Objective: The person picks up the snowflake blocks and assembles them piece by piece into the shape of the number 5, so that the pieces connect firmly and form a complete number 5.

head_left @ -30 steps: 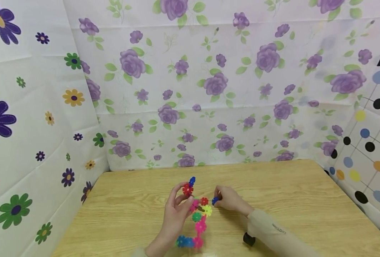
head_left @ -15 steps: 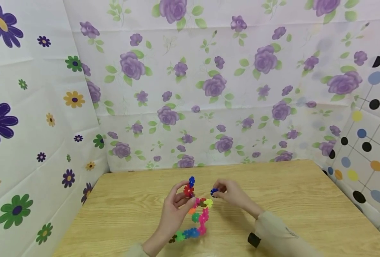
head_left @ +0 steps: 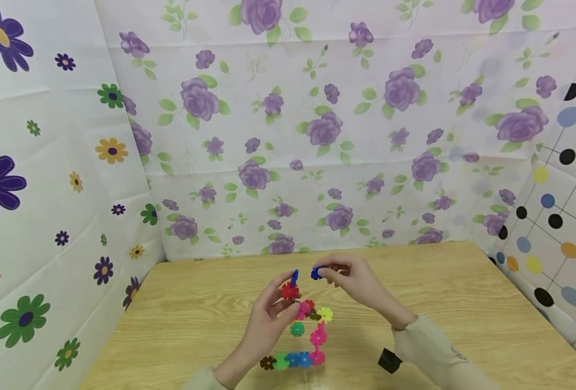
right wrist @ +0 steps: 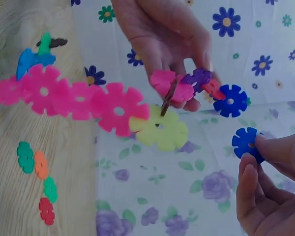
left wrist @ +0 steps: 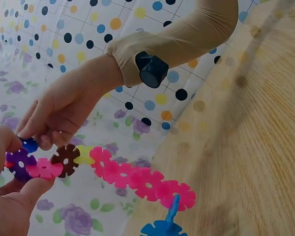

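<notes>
My left hand (head_left: 268, 319) holds up a chain of flower-shaped interlocking plastic discs, its thumb and fingers around a pink disc (right wrist: 172, 86) and a purple one (right wrist: 196, 77). Past the purple come a red disc (head_left: 290, 291) and a dark blue end disc (right wrist: 230, 101). Downward the chain runs through brown, yellow (right wrist: 158, 130) and several pink discs to blue, green and a brown end disc (head_left: 268, 362). My right hand (head_left: 353, 279) pinches a single blue disc (right wrist: 247, 142) between thumb and finger, a small gap from the chain's blue end.
On the wooden table (head_left: 195, 303) lies a separate short row of green (right wrist: 25, 157), orange (right wrist: 41, 164), green and red discs, beneath the held chain. A black wrist camera (left wrist: 153, 70) sits at the right sleeve. Patterned cloths stand behind and at both sides.
My right hand has risen and moved away from me, bringing its blue disc near the chain's blue end. The left hand has stayed nearly in place while the chain's lower part swung.
</notes>
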A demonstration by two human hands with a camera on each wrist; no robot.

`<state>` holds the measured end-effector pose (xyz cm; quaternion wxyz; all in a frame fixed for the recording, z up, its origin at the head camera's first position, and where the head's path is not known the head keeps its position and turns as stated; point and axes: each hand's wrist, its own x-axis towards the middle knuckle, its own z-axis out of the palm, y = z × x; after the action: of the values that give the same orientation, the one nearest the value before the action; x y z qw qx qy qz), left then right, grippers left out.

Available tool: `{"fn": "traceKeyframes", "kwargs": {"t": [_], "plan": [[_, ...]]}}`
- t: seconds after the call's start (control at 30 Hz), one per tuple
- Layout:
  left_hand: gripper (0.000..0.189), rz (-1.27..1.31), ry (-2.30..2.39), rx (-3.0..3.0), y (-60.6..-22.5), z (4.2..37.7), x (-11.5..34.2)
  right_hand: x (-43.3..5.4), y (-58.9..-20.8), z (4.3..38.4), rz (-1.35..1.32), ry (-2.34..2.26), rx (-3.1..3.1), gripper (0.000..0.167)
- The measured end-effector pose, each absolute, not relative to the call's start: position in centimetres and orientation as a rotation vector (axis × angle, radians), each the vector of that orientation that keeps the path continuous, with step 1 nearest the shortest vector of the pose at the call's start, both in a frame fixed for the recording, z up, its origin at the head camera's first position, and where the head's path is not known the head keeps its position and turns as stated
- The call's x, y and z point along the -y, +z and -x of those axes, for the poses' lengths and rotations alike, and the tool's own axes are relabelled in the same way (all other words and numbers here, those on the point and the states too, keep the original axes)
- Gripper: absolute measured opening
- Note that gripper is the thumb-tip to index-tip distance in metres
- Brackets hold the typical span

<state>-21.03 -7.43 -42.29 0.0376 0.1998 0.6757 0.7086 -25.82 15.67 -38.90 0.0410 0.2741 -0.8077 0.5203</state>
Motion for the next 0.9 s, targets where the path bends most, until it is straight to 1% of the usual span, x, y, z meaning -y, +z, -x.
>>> {"fn": "traceKeyframes", "kwargs": {"t": [0.23, 0.53, 0.67, 0.9], "plan": [[0.053, -0.745, 2.179, -2.02, -42.7, 20.9, 7.3, -15.1, -37.3, 25.0, -0.903, 1.496, 2.431, 0.021], [0.05, -0.877, 2.167, -1.96, -42.9, 20.6, 7.1, -14.3, -35.5, 24.4, -1.071, 1.132, 2.393, 0.021], [0.049, -0.92, 2.149, -1.925, -42.9, 20.5, 7.2, -14.3, -35.1, 24.1, -1.137, 1.098, 2.392, 0.021], [0.048, -1.095, 2.114, -1.894, -42.6, 20.3, 7.4, -14.5, -34.7, 23.7, -1.132, 1.153, 2.466, 0.019]]}}
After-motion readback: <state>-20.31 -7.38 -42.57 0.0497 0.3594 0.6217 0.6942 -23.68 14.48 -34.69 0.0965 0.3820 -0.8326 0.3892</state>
